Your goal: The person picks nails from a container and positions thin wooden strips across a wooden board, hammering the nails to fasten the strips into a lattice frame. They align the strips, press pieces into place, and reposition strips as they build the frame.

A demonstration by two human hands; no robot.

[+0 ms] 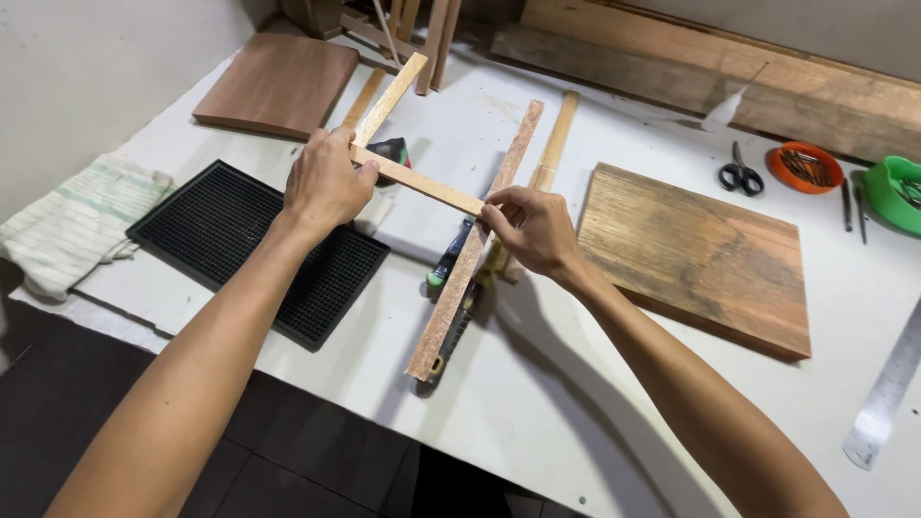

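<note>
Nearest to the camera, two bare forearms are stretched out over the white surface [537, 384]. The left hand [326, 182] is closed around the joint where a short cross strip [417, 180] meets the left wooden strip [389, 99], which runs away toward the far side. The right hand [532, 228] pinches the other end of the cross strip against the long wooden strip [475, 245], which lies diagonally from near to far. A hand tool with a green part [446, 267] is partly hidden under this long strip. To the left a black ribbed mat [230, 240] and a folded cloth [77, 225] are seen; to the right lies a thick wooden board [700, 254], and farther right scissors [741, 175], an orange dish of nails [804, 167] and a metal ruler [887, 393]. A reddish board [278, 84] lies far left. For good work, it is judged that both joints should be pressed flush and the angles kept square, with steady pressure, so the strips are not shifted.
</note>
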